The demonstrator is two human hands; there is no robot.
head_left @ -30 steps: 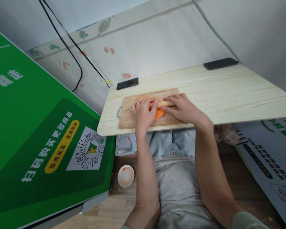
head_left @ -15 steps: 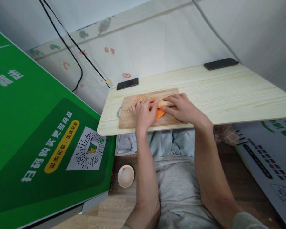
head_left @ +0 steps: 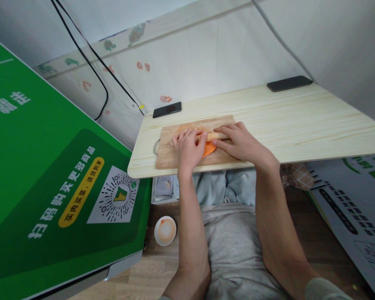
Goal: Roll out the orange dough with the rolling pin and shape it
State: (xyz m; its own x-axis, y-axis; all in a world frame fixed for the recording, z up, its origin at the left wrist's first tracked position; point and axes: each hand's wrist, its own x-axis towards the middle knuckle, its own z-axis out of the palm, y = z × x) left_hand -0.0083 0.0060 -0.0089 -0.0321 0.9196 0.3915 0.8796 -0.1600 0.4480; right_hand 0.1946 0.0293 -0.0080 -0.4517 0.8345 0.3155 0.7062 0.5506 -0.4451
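Rolling pin [head_left: 215, 136] ends hidden beneath hands [head_left: 188, 149].

Right of the cutting board [head_left: 166, 155], open table [head_left: 315, 121] leaves wide passage; a black slab [head_left: 289, 83] lies well back on that side. A phone [head_left: 167, 109] lies in the way behind the board, a green panel [head_left: 59, 137] stands left; left hand [head_left: 189, 148] and right hand [head_left: 239, 141] cover its middle.

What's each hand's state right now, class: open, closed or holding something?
Left hand: on the rolling pin, bent over it; whether closed cannot be told.
Right hand: holding the rolling pin between thumb and fingers.
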